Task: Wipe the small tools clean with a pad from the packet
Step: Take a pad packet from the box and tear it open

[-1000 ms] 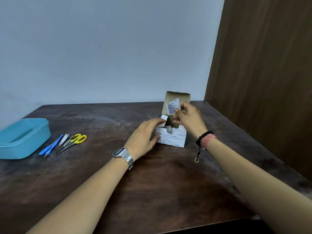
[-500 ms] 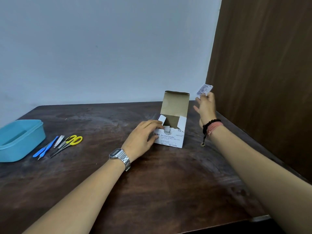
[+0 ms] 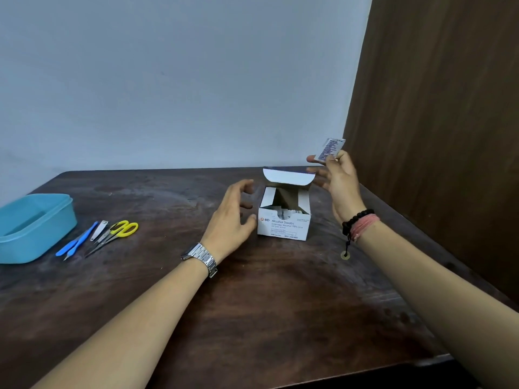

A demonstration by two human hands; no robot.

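A dark wooden tabletop (image 3: 280,299) seen from a head-worn camera, with two bare forearms reaching in from below. Near the middle stands a small white box (image 3: 283,226) of alcohol swabs, its lid flap tipped up and more sachets visible inside. The right hand (image 3: 338,183) is raised just beside and above the box, thumb and forefinger pinching one sealed swab packet (image 3: 329,149) by its lower edge while the other fingers fan out loosely. The left hand (image 3: 234,217) sits at the box's left side, fingers spread and slightly curled, thumb close to the box wall (whether it touches cannot be told); it holds nothing.

Well apart, at the far left, the small tools lie side by side: a blue-handled pick (image 3: 77,241), a metal nail clipper (image 3: 98,226) and yellow-handled scissors (image 3: 118,233), all just beside a light blue plastic tub (image 3: 42,237).

The step in hand appears to be fetching a pad: one packet is out but unopened, and no tool has been wiped. The next move likely calls for both hands on the packet to tear it open, then a reach across to the tools.
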